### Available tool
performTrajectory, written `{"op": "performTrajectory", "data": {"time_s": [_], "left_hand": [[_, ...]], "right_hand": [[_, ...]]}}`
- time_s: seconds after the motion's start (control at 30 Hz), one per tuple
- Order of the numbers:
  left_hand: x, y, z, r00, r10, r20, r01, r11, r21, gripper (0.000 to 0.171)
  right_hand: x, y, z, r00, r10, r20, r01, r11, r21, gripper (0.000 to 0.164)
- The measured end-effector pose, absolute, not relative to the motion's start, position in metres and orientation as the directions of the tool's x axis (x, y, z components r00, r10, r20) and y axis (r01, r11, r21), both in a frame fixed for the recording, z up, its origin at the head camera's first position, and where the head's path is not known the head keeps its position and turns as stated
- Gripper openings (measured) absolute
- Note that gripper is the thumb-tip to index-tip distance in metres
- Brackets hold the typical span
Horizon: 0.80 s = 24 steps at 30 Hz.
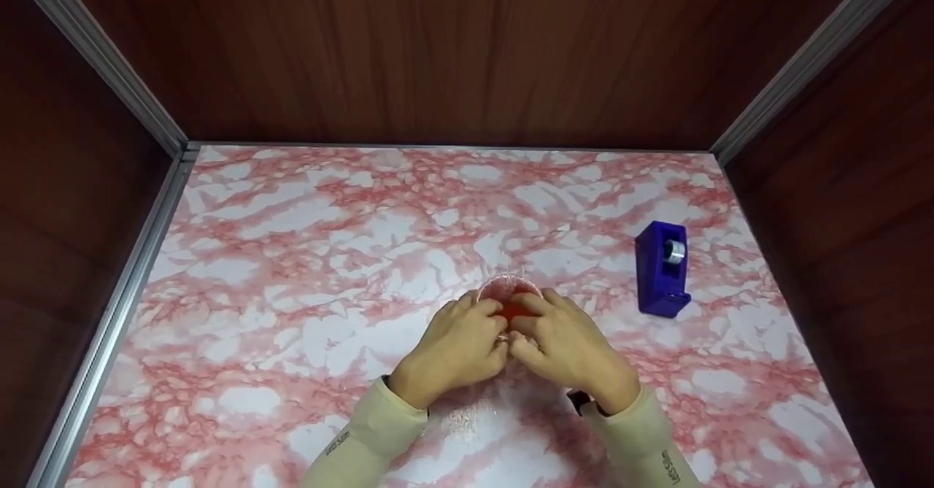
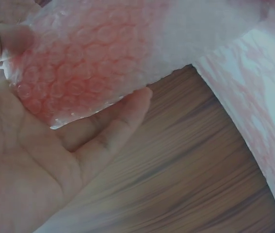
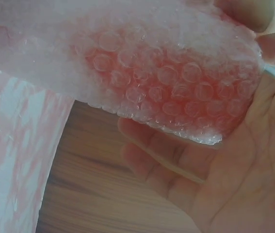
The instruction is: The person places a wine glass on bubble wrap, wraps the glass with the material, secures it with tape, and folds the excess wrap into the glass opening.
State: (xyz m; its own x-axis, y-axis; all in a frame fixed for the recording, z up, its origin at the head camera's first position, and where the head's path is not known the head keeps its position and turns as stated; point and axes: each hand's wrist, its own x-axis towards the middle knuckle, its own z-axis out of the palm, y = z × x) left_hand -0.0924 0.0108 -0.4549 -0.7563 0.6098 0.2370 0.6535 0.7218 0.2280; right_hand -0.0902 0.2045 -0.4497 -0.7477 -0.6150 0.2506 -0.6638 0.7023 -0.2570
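Between both hands is a red object (image 1: 519,308) wrapped in clear bubble wrap (image 1: 503,284); its exact kind is hidden by the wrap and fingers. My left hand (image 1: 461,341) grips the bundle from the left, with fingertips over its upper rim. From the right, my right hand (image 1: 568,342) holds it the same way, the two thumbs close together at the near side. In the left wrist view, the bubble wrap (image 2: 98,48) lies against the fingers and shows red through it. The right wrist view shows the wrap's (image 3: 171,87) ragged lower edge beside the palm.
A blue tape dispenser (image 1: 660,273) with a roll of tape stands on the right part of the pink-and-white marbled table (image 1: 306,269). Dark wood panels (image 1: 452,50) with metal edge rails enclose the back and sides.
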Motion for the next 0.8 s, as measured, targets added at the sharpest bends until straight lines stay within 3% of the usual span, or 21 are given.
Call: {"op": "performTrajectory", "data": {"time_s": [0.23, 0.37, 0.53, 0.8], "left_hand": [[-0.094, 0.014, -0.449, -0.784, 0.608, 0.127, 0.619, 0.745, 0.250, 0.022], [-0.094, 0.014, -0.448, -0.774, 0.619, 0.129, 0.631, 0.742, 0.227, 0.025], [-0.095, 0.009, -0.453, -0.737, 0.631, 0.242, 0.673, 0.719, 0.176, 0.024], [-0.090, -0.003, -0.462, -0.630, 0.609, 0.483, 0.744, 0.652, 0.147, 0.020]], "right_hand": [[-0.090, 0.203, -0.450, -0.761, -0.598, 0.252, -0.647, 0.724, -0.237, 0.036], [-0.091, 0.204, -0.450, -0.763, -0.593, 0.256, -0.645, 0.723, -0.246, 0.038], [-0.094, 0.206, -0.454, -0.735, -0.604, 0.308, -0.674, 0.699, -0.238, 0.034], [-0.090, 0.213, -0.460, -0.674, -0.558, 0.485, -0.710, 0.670, -0.217, 0.033]]}}
